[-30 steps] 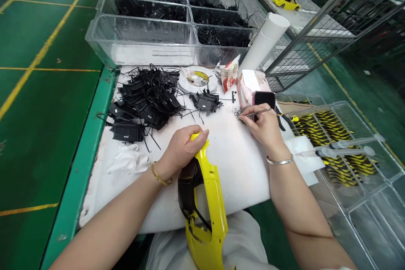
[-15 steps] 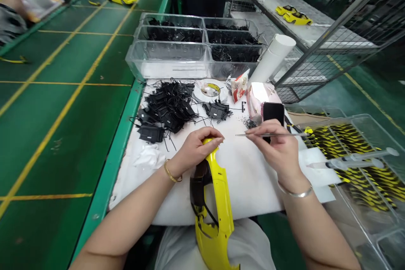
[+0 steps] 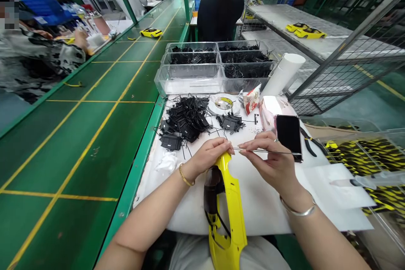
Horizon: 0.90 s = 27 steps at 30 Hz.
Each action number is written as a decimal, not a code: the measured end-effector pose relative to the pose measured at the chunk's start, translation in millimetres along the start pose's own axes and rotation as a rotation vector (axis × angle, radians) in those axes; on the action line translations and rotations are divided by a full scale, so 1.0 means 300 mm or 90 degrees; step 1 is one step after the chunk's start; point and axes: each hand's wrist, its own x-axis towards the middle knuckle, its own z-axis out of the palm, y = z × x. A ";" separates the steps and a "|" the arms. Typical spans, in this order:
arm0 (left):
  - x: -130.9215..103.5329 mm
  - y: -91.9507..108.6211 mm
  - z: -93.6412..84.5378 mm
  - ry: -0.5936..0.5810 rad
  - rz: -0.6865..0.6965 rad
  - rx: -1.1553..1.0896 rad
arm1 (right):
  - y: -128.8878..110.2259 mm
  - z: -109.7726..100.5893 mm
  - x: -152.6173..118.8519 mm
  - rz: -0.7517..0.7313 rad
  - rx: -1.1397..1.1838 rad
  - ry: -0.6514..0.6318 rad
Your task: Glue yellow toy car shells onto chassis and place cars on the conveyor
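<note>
A yellow toy car body [image 3: 233, 202] with a dark window part lies lengthwise over the table's front edge and my lap. At its far end my left hand [image 3: 213, 154] is closed, thumb and fingers pinched on something too small to make out. My right hand [image 3: 268, 156] grips thin metal tweezers [image 3: 283, 152], whose tips reach my left fingertips. A heap of black wired parts [image 3: 186, 118] sits beyond my left hand, with a smaller group [image 3: 230, 122] to its right. A black phone [image 3: 288, 135] lies behind my right hand.
Clear divided trays [image 3: 190, 80] stand at the back, beside a white roll [image 3: 286, 71]. Tape roll [image 3: 224, 103], pliers [image 3: 313, 145], syringe [image 3: 376, 180] and a tray of yellow-black parts [image 3: 376, 152] are around. A green conveyor [image 3: 104, 135] runs left; people sit nearby.
The view has tilted up and shifted left, showing more of the room. The tweezers' tips have moved left from a gap to my left fingertips.
</note>
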 end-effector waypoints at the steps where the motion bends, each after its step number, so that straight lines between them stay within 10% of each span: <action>1: -0.001 0.000 0.000 0.003 -0.006 -0.003 | -0.001 0.004 0.001 0.001 0.001 -0.001; 27: 0.003 -0.005 -0.006 0.050 -0.030 -0.119 | -0.011 0.067 -0.049 -0.098 -0.063 0.087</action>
